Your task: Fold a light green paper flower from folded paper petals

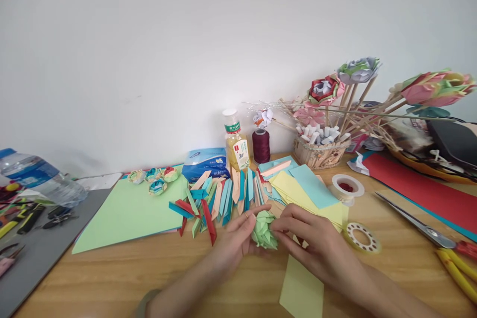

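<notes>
A light green folded-paper flower [264,230] is held between my two hands, just above the table. My left hand [241,232] curls round its left side, the thumb along the near edge. On the other side, my right hand [307,231] pinches the petals at the flower's right edge with thumb and fingertips. Below my right hand lies a pale yellow paper sheet [302,288]. Beyond the flower are several folded paper strips [214,198] in red, blue, peach and green. Yellow and blue paper sheets [298,194] lie behind my right hand.
Scissors [421,223], a tape roll [362,237] and a white spool [347,188] lie at right. Behind stand a juice bottle [237,144], maroon thread [261,146], a tissue pack [204,163] and a basket [320,154] of paper flowers. Small paper flowers [157,187] rest on green sheets [126,213] at left.
</notes>
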The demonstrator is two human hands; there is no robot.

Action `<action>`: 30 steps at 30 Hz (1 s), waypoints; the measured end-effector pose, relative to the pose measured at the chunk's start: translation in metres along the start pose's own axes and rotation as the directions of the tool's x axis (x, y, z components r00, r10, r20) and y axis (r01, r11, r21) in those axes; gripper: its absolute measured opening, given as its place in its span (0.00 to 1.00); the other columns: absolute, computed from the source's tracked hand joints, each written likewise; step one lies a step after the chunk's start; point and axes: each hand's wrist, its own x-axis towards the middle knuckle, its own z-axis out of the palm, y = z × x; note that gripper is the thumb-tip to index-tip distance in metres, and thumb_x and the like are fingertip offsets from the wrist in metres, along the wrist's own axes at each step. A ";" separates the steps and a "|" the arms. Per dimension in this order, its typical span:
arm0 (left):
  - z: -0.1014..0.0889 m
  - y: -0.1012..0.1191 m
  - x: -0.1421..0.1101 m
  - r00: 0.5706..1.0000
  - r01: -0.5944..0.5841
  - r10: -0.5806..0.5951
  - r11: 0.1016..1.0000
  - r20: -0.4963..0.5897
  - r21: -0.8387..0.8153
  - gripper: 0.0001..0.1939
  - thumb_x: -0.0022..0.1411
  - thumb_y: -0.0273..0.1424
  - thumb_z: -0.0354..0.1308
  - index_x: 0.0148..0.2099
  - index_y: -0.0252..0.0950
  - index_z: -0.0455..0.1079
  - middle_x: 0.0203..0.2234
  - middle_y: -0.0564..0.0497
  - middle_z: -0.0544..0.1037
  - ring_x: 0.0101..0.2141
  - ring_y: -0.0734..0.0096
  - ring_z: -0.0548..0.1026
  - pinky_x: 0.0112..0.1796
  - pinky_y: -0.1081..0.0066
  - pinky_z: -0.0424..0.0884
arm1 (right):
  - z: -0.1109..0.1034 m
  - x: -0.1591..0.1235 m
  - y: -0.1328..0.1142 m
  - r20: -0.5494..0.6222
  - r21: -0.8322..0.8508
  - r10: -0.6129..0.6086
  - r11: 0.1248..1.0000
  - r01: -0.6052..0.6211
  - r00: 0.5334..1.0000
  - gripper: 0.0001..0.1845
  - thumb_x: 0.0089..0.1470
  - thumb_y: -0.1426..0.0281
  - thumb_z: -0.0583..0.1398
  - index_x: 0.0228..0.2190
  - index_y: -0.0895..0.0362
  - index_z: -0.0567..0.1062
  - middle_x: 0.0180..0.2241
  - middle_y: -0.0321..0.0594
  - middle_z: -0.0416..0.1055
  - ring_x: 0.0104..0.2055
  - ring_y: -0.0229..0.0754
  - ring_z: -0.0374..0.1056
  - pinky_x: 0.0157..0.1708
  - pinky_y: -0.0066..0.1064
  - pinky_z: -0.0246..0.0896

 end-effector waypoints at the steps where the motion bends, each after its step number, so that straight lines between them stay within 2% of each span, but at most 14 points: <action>1: 0.000 0.000 -0.001 1.000 -0.007 0.007 1.000 0.004 0.002 0.21 0.57 0.41 0.55 0.52 0.40 0.68 0.38 0.45 0.73 0.32 0.70 0.73 0.30 0.71 0.71 | -0.001 0.001 -0.001 0.011 0.037 0.017 0.999 -0.017 1.000 0.09 0.56 0.75 0.52 0.29 0.56 0.71 0.29 0.40 0.67 0.29 0.37 0.65 0.28 0.26 0.59; 4: -0.001 0.001 -0.002 0.998 -0.058 0.058 0.998 0.025 -0.001 0.20 0.56 0.38 0.58 0.51 0.41 0.68 0.43 0.46 0.71 0.38 0.69 0.71 0.36 0.71 0.70 | -0.002 0.004 -0.002 0.045 0.106 0.096 0.989 -0.101 0.994 0.10 0.57 0.75 0.51 0.27 0.56 0.69 0.28 0.38 0.66 0.26 0.35 0.63 0.26 0.25 0.58; 7: -0.002 -0.001 -0.003 0.993 -0.114 0.112 0.992 0.044 0.059 0.20 0.56 0.36 0.58 0.52 0.44 0.67 0.48 0.47 0.67 0.40 0.69 0.69 0.38 0.71 0.70 | -0.001 0.005 -0.002 0.073 0.125 0.176 0.975 -0.184 0.982 0.10 0.56 0.76 0.51 0.26 0.56 0.68 0.27 0.36 0.64 0.25 0.35 0.61 0.24 0.25 0.56; 13: -0.004 -0.003 -0.003 0.976 -0.204 0.191 0.968 0.101 0.145 0.16 0.58 0.35 0.56 0.50 0.46 0.66 0.44 0.49 0.67 0.40 0.68 0.67 0.36 0.70 0.71 | 0.004 0.005 0.003 0.031 0.196 0.299 0.934 -0.299 0.954 0.04 0.52 0.74 0.56 0.26 0.56 0.69 0.23 0.33 0.61 0.23 0.36 0.58 0.22 0.25 0.53; 18: -0.006 -0.006 -0.002 0.932 -0.363 0.349 0.909 0.100 0.205 0.14 0.58 0.32 0.56 0.48 0.46 0.65 0.52 0.51 0.61 0.50 0.65 0.62 0.45 0.70 0.64 | 0.006 0.005 0.000 0.067 0.257 0.363 0.894 -0.367 0.929 0.07 0.50 0.73 0.56 0.21 0.56 0.67 0.21 0.33 0.61 0.23 0.36 0.56 0.21 0.26 0.51; 22: -0.008 -0.007 -0.001 0.909 -0.417 0.400 0.879 0.121 0.232 0.13 0.59 0.30 0.55 0.47 0.45 0.63 0.52 0.50 0.59 0.52 0.66 0.60 0.49 0.69 0.59 | 0.007 0.005 -0.001 0.137 0.352 0.414 0.829 -0.435 0.900 0.07 0.50 0.71 0.57 0.22 0.57 0.69 0.22 0.34 0.62 0.24 0.36 0.56 0.23 0.27 0.51; 26: -0.006 -0.007 -0.002 0.891 -0.454 0.438 0.847 0.122 0.275 0.13 0.58 0.31 0.55 0.46 0.46 0.62 0.50 0.51 0.58 0.48 0.69 0.62 0.47 0.70 0.59 | 0.008 0.006 0.002 0.187 0.452 0.484 0.730 -0.512 0.855 0.07 0.49 0.67 0.57 0.25 0.57 0.72 0.23 0.34 0.63 0.25 0.37 0.58 0.24 0.27 0.52; 30: -0.005 -0.008 -0.003 0.860 -0.510 0.487 0.801 0.153 0.315 0.12 0.59 0.30 0.55 0.45 0.47 0.61 0.49 0.52 0.55 0.47 0.69 0.61 0.47 0.69 0.59 | 0.007 0.009 0.003 0.251 0.511 0.503 0.657 -0.555 0.827 0.09 0.47 0.64 0.57 0.26 0.56 0.74 0.26 0.36 0.67 0.29 0.39 0.62 0.29 0.29 0.56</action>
